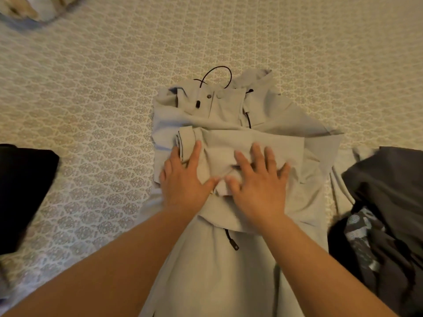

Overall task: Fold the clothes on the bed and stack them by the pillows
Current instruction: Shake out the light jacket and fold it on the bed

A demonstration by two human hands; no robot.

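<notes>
No text, label, brand or number can be read here. The light grey jacket [229, 115] under the fingers [258, 154] carries a small snap button [208, 96] beyond the fingertips, and it is plain. The dark cord toggle [235, 247] behind the fingers, toward the wrists, shows a pale mark, too small and blurred to read.
</notes>
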